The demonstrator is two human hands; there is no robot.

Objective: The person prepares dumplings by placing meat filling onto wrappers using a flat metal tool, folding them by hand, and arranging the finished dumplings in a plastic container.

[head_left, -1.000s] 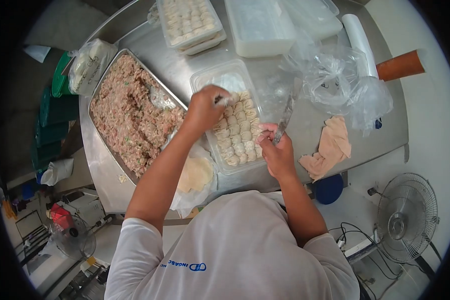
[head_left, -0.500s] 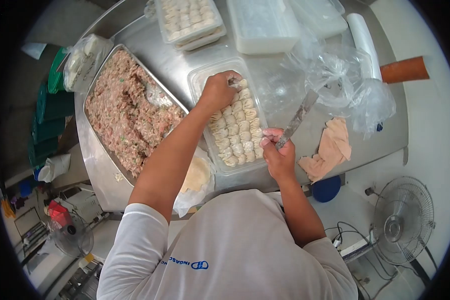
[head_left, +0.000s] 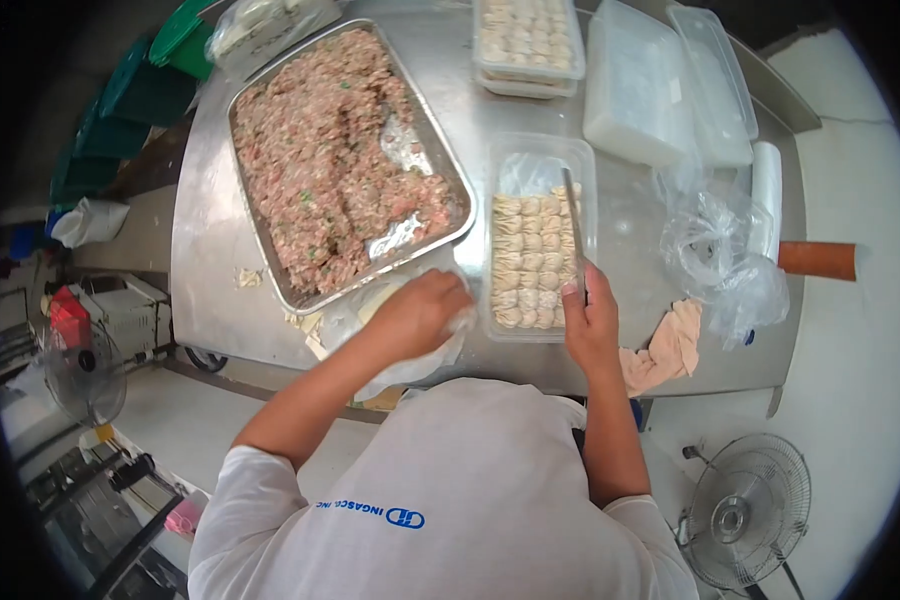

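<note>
While the pleated dumplings (head_left: pixel 530 250) sit in close rows across the near and middle parts of a clear plastic container (head_left: pixel 592 180), the rows stop short of its far end, so that portion appears to be what is left to fill. The right hand (head_left: pixel 592 315), at the container's near right side, grips a flat metal tool (head_left: pixel 573 220), whose blade extends over the right-hand column and hides some pieces. To the left of the container, the left hand (head_left: pixel 430 310) has its fingers curled over a plastic sheet (head_left: pixel 410 375) with pale wrappers (head_left: pixel 375 300); whether it pinches one I cannot tell, since the hand covers the spot. Just beyond lies a metal tray (head_left: pixel 444 135) with plenty of meat filling (head_left: pixel 320 150), its near right corner crowding the space between hand and container. Farther off, stacked containers (head_left: pixel 528 40) also hold dumplings, with translucent tubs (head_left: pixel 635 90) beside them. On the right, a crumpled plastic bag (head_left: pixel 705 240) and a peach cloth (head_left: pixel 670 345) take up table (head_left: pixel 625 215) space.
</note>
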